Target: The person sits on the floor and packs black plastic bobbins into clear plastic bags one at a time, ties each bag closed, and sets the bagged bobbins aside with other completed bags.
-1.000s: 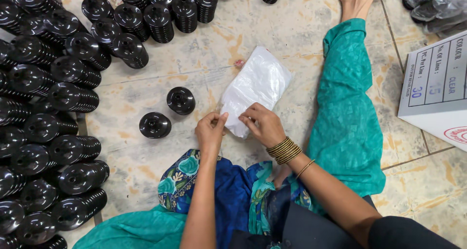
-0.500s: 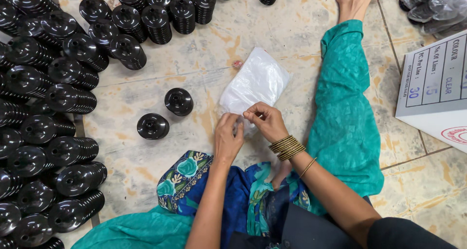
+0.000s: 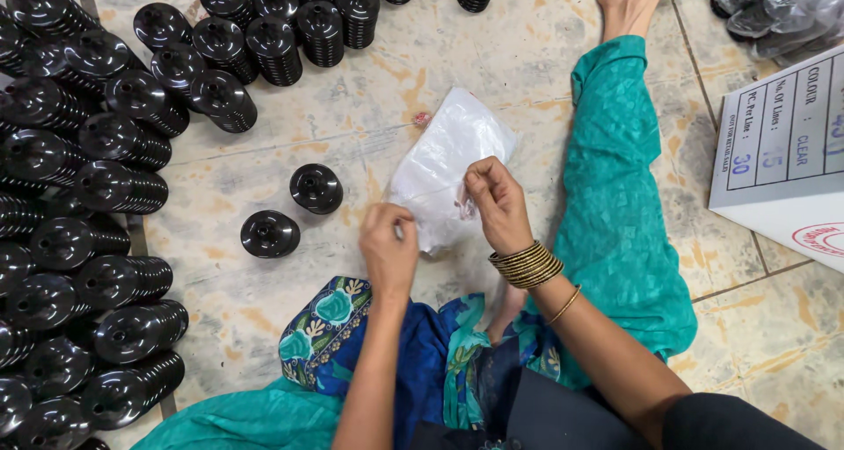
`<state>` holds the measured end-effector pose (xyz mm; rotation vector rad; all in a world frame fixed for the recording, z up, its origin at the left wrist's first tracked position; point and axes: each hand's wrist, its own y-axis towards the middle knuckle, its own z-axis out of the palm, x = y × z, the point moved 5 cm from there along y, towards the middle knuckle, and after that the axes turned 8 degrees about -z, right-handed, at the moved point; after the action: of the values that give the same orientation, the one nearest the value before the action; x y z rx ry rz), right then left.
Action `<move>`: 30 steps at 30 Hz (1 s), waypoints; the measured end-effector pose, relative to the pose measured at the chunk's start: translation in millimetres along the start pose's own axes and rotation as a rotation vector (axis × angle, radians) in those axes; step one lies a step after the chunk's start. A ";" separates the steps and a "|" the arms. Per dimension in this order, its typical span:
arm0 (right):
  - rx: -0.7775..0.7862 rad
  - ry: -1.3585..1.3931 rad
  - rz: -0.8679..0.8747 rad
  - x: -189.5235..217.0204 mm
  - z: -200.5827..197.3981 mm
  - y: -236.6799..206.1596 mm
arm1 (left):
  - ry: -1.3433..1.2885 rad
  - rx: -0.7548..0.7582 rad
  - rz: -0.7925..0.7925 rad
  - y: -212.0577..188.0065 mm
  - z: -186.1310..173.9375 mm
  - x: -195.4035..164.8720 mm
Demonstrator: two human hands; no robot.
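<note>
Down on the tiled floor (image 3: 492, 54), a crumpled clear plastic bag (image 3: 444, 164) is being gripped at its near edge by both hands: the left hand (image 3: 389, 250) is clenched around the lower corner, while the right hand (image 3: 498, 204) has the edge pinched between thumb and fingertips, gold bangles (image 3: 526, 264) stacked at that wrist. The bag is laid flat just ahead of the teal-clad leg (image 3: 615, 195), with two loose black discs (image 3: 292, 211) left just beside it. Long stacks of black discs (image 3: 97, 186) are lined up along the left side, and a white carton (image 3: 787, 156) is parked at the right edge.
</note>
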<state>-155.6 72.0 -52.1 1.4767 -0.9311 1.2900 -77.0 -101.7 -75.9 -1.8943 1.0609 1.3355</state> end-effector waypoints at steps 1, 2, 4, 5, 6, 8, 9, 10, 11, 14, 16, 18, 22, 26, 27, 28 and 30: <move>-0.019 -0.035 0.048 -0.2 -0.8 -0.8 | -0.054 -0.017 -0.045 1.8 -9.2 -5.6; -0.036 -0.071 0.097 -0.1 -1.0 -2.6 | -0.109 -0.035 -0.091 3.5 -18.7 -11.3; 0.075 -0.066 0.015 8.1 10.4 -5.0 | -0.205 -0.024 0.017 3.4 -34.4 -31.3; 0.131 -0.062 -0.025 12.7 17.5 -6.7 | -0.244 0.007 0.172 1.2 -40.9 -44.6; 0.151 -0.085 0.004 14.1 23.1 -7.9 | -0.281 0.039 0.328 -1.8 -46.0 -56.2; 0.192 -0.134 0.064 18.7 35.1 -10.7 | -0.292 0.179 0.210 0.7 -45.5 -55.8; 0.198 -0.061 0.082 23.0 39.7 -8.4 | -0.298 0.247 0.153 2.4 -45.3 -52.9; 0.205 0.013 0.098 27.2 44.8 -4.9 | -0.313 0.232 0.072 6.1 -50.5 -46.3; 0.215 0.089 0.113 31.0 51.4 -0.4 | -0.326 0.214 -0.009 9.7 -57.6 -38.2; 0.481 0.034 0.174 39.4 80.2 7.6 | -0.359 0.145 -0.106 12.9 -77.4 -21.6; 0.503 -0.195 0.126 44.1 95.2 7.5 | -0.471 0.132 -0.166 11.7 -88.6 -13.7; 0.498 -0.249 0.103 48.9 109.4 5.6 | -0.682 0.158 -0.267 9.0 -93.3 -8.4; 0.440 -0.095 0.105 55.9 130.0 1.2 | -0.677 0.038 -0.226 8.6 -114.5 -7.5; 0.445 -0.109 0.013 62.8 135.8 0.7 | -0.702 -0.009 -0.221 8.2 -122.8 -11.4; 0.441 -0.168 -0.027 64.4 135.4 1.3 | -0.693 -0.022 -0.220 8.2 -123.6 -13.8; 0.438 -0.226 -0.067 66.2 134.7 1.9 | -0.647 -0.029 -0.159 7.2 -126.8 -19.1; 0.382 -0.344 -0.155 71.2 130.7 3.1 | -0.546 -0.044 -0.038 2.6 -135.4 -30.2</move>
<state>-110.8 -52.0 17.1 2.0751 -0.7913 1.1621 -19.8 -205.0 -3.1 -1.4353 0.7148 1.7272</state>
